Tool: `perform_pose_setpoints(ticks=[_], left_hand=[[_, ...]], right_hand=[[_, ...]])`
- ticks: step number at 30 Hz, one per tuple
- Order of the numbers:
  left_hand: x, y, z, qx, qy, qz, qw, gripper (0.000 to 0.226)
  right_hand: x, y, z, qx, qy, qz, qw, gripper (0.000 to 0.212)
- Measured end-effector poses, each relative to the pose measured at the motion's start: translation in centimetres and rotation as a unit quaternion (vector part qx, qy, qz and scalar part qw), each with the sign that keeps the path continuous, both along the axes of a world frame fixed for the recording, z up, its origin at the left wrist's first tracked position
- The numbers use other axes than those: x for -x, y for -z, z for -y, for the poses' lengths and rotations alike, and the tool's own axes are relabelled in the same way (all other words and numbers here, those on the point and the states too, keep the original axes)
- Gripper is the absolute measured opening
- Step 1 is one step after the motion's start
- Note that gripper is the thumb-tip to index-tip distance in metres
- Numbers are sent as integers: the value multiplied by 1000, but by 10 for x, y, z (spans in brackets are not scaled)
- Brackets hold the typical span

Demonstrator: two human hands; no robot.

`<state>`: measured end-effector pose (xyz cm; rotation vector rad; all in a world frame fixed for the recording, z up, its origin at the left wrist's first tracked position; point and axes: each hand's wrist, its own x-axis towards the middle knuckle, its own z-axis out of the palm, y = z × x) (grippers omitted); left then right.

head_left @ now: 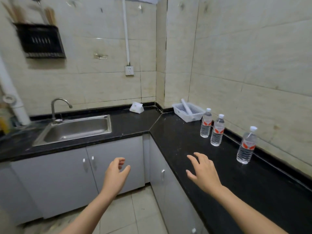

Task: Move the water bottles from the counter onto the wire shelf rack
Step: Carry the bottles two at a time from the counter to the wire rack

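A: Hands?
B: Both empty and well apart. Left hand (pixel 116 173) loosely curled, out in front of the cabinet fronts (pixel 67 174), off the tabletop (pixel 177 137). Right hand (pixel 202 171) spread above the tabletop, gripping nothing
A: Bottles?
B: Three, upright, capped, along the right wall. Near bottle (pixel 246 146) stands alone. Middle bottle (pixel 217 130) and far bottle (pixel 206 123) are close together, near the white basket (pixel 187 112)
A: Wire shelf rack?
B: Not in view
A: Step?
B: Looks like the reach. Right hand should take the near bottle first: wrap round the label band, not the cap, and lift straight up. The plastic probably dents, so grip firmly but don't crush. If the left hand takes the middle bottle, mind it doesn't knock the far bottle
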<state>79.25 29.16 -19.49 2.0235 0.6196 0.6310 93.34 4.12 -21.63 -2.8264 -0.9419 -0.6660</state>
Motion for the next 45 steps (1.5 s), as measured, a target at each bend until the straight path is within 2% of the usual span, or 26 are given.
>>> perform_pose_setpoints(ticks=[6, 11, 17, 20, 29, 34, 38, 41, 45], left_hand=[[-74, -2, -47, -4, -18, -5, 1000, 29], [-119, 24, -85, 18, -30, -34, 999, 28], [-219, 47, -134, 43, 14, -48, 998, 28], [-280, 55, -152, 66, 63, -44, 995, 29], [-431, 62, -183, 62, 201, -52, 976, 26], [-473, 97, -133, 71, 282, -125, 949, 28], [-500, 104, -76, 73, 369, -156, 913, 30], [-525, 101, -44, 67, 411, -162, 895, 30], [-568, 103, -22, 39, 424, -178, 887, 26]], right_hand=[[-72, -2, -55, -35, -5, -73, 997, 57], [-114, 19, -93, -4, -21, -110, 994, 58], [-177, 42, -118, 39, 41, -129, 990, 60], [-215, 37, -126, 6, 98, -138, 986, 58], [-278, 33, -139, -70, 301, -207, 928, 56], [-264, 59, -110, -93, 398, -264, 874, 57], [-266, 66, -74, -141, 464, -265, 833, 55], [-289, 72, -49, -177, 493, -261, 811, 55], [-342, 80, -35, -258, 504, -269, 779, 61]])
